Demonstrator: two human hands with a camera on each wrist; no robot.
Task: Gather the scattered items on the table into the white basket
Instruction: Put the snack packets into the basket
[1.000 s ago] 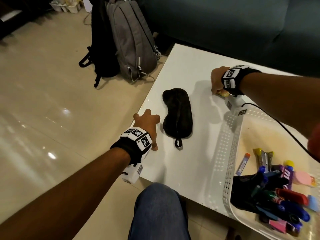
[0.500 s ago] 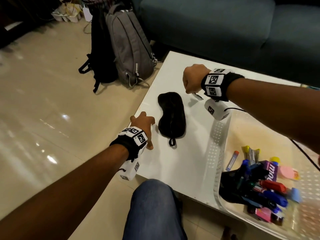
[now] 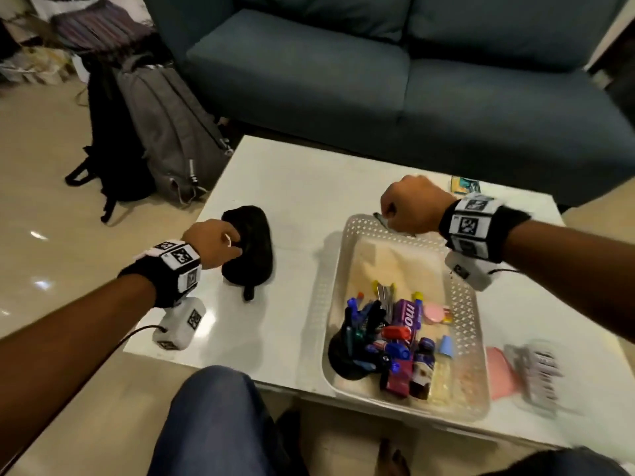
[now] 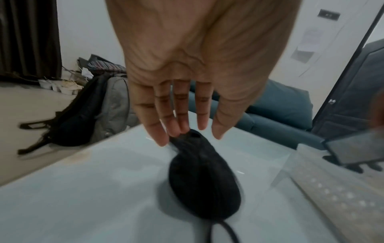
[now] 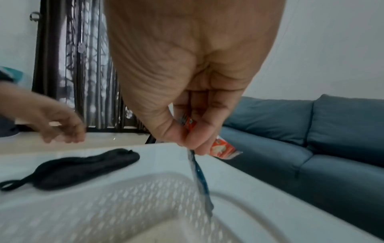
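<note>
While the right hand (image 3: 410, 209) is arriving over the white basket (image 3: 331, 293), the left hand (image 3: 213, 243) is reaching the black eye mask (image 3: 252, 249).
Having lifted off the table (image 3: 295, 187), right fingers are pinching an orange sachet (image 5: 221, 147) and thin wrapper, ready for dropping; left fingers, spread, are touching the mask.

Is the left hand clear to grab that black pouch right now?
Probably yes. The left hand is open over the far end of the black pouch, fingertips at it. Nothing lies between them, and the pouch lies alone on the table.
</note>
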